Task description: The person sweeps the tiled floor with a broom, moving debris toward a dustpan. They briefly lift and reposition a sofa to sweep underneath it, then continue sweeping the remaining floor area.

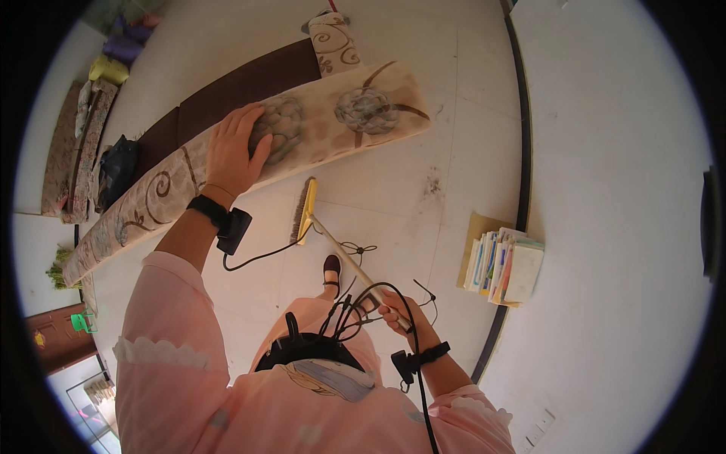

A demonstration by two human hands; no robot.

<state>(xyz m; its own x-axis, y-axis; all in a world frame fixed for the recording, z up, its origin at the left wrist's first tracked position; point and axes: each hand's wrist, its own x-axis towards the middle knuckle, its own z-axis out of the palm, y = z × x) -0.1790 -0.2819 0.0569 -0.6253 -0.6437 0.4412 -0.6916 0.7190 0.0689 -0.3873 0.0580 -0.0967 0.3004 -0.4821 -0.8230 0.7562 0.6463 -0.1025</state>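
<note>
My left hand (235,150) lies palm down on the top of a long sofa backrest (323,119), covered in beige fabric with a grey flower and brown scroll pattern. Its thumb is spread from the fingers, and it grips nothing. Lower right, my right hand (400,315) is closed around the upper end of a pale broom handle (346,255). The handle slants away to a yellow broom head (308,210) with dark bristles, on the floor behind the sofa. Both wrists wear black strapped devices with cables.
Books and papers (502,267) are stacked against the right wall, above a dark baseboard (519,113). A dark smudge (433,181) marks the pale tiles. Loose black cables (351,318) hang before my waist. A black bag (118,170) rests by the dark brown seat (249,79). Far left stands a green chair (84,322).
</note>
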